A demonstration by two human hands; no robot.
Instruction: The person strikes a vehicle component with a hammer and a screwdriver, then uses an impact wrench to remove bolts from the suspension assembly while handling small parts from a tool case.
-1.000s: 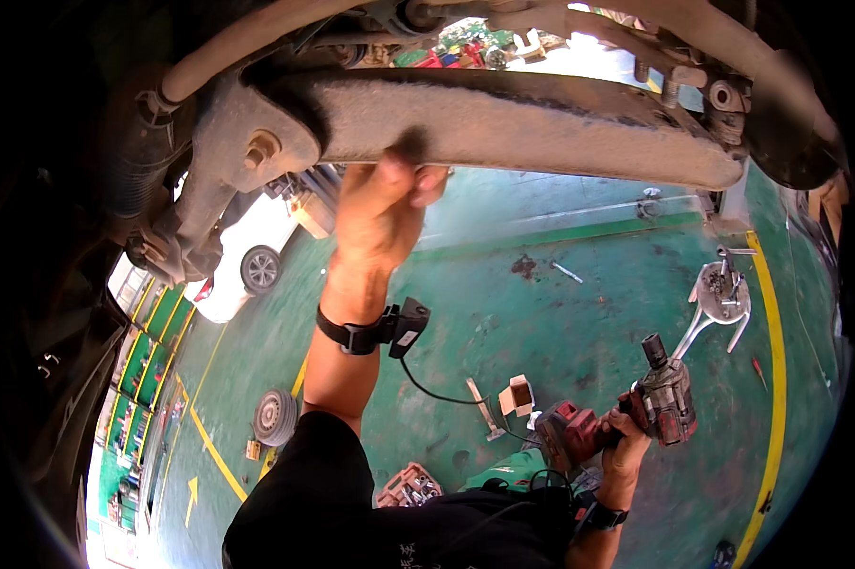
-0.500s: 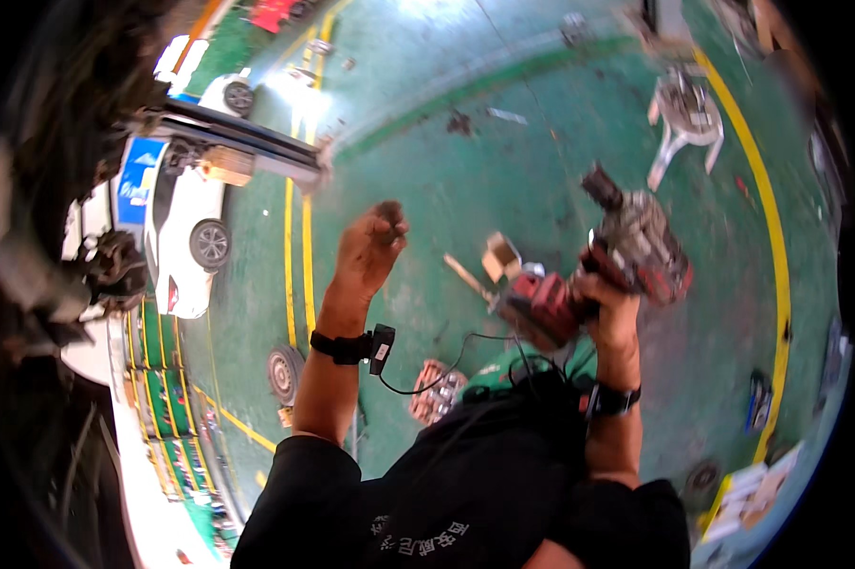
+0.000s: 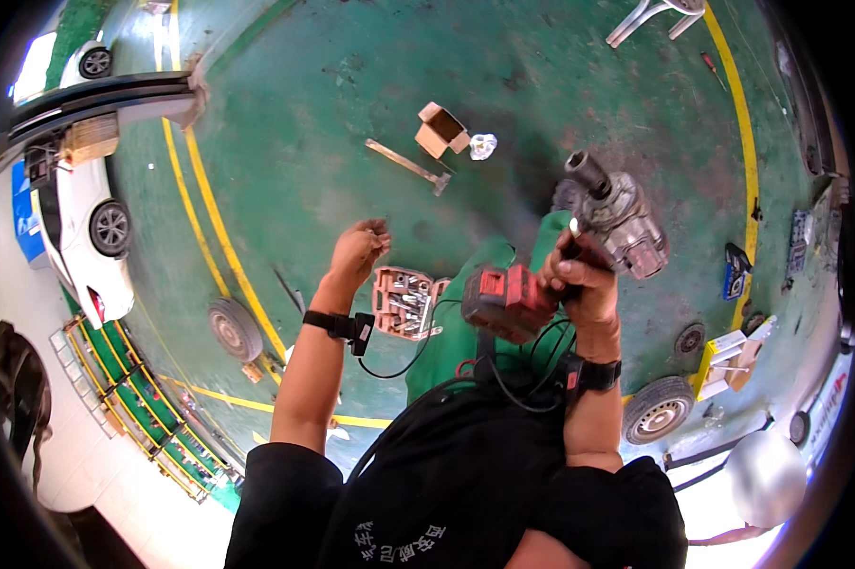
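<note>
Left hand [image 3: 357, 250] points toward one o'clock, half-curled, contents unclear; right hand [image 3: 590, 292] grips a scuffed red-and-grey impact wrench [image 3: 630, 228], socket [image 3: 589, 175] toward eleven.

Your right hand [image 3: 584, 284] grips the red-and-grey power wrench [image 3: 631, 232]; its socket [image 3: 590, 174] points forward and left. Your left hand [image 3: 357, 251], partly curled, appears just beyond the open tool case [image 3: 381, 303]. On the green floor [image 3: 294, 171], a hammer [image 3: 404, 163] lies beside an open cardboard box [image 3: 434, 142].
</note>
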